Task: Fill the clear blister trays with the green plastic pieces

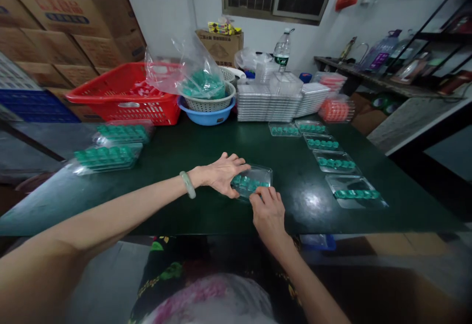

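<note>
A clear plastic tray (263, 172) lies on the dark green table in front of me, with a row of green wrapped pieces (245, 182) in it. My left hand (224, 174) rests at the tray's left side, its fingers spread and the thumb near the lower left corner. At the tray's lower right, my right hand (269, 208) has its fingers curled together at the end of the green row; whatever they pinch is hidden. Several similar trays with green rows, the nearest being one tray (356, 193), stand in a line to the right.
Stacked filled trays (105, 157) sit at the table's left. Along the back are a red basket (147, 110), a blue basin (208, 117) under a strainer with a bag of green pieces (204, 85), stacked clear trays (269, 103), a bottle (282, 51) and trays of red pieces (336, 109).
</note>
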`<state>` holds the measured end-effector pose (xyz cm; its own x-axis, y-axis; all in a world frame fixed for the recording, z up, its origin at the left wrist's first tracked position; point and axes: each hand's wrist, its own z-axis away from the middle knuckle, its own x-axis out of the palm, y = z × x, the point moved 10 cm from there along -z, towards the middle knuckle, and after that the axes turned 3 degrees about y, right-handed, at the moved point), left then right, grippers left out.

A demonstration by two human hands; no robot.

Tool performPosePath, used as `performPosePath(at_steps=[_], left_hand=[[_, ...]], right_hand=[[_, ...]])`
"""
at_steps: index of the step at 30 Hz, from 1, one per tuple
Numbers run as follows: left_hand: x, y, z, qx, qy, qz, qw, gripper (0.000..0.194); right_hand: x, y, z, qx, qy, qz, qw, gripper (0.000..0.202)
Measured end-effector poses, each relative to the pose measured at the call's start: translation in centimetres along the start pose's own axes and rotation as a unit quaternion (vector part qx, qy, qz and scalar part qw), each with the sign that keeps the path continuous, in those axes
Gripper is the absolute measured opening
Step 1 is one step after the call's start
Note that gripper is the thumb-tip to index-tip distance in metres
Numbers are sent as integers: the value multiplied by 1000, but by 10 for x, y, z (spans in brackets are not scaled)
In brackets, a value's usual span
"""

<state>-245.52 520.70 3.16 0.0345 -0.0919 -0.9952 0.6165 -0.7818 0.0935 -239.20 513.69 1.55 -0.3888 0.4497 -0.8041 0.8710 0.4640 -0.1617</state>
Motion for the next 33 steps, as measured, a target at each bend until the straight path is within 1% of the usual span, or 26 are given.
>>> performPosePath(at_steps=[2,5,8,10,12,14,16,18,19,21,23,24,26,28,30,33], left_hand=[[8,-4,3,-1,-1,12,1000,83],[15,-11,9,-10,-8,30,999,83],[17,-18,15,-23,-27,39,999,83],[15,-20,16,-28,-44,35,998,85],[10,-16,13,-23,-49,21,998,91],[6,-6,8,-4,-44,7,999,97],[7,3,3,13,-44,5,999,99],[14,6,0,13,-52,15,998,96],[17,5,-2,9,-55,19,998,95],[23,3,-5,6,-55,21,998,96],[25,4,-8,20,-50,11,999,100],[25,4,-9,30,-46,4,998,102],[25,6,-12,49,-40,-4,998,103],[26,6,-14,62,-37,2,997,101],[26,6,-15,69,-36,18,997,98],[26,5,-14,64,-28,28,997,96]], right_hand=[[7,4,2,15,3,-14,1000,18],[12,3,2,18,-1,-31,999,17],[15,-2,0,20,-10,-40,999,17],[18,-5,-2,25,-15,-37,999,16],[20,-6,-3,26,-21,-23,999,17],[21,-7,-3,17,-31,-9,999,17],[20,-8,-3,8,-40,-12,999,18],[15,-6,-2,8,-32,-43,999,17],[9,-4,-1,14,-17,-65,998,17],[-5,5,3,33,32,-105,993,16],[-17,20,9,63,77,-128,987,19],[-19,27,13,78,88,-134,984,23],[-16,39,19,97,77,-143,982,31],[-8,47,23,106,48,-154,981,35],[1,50,24,109,23,-158,981,34],[7,51,22,102,1,-136,985,34]])
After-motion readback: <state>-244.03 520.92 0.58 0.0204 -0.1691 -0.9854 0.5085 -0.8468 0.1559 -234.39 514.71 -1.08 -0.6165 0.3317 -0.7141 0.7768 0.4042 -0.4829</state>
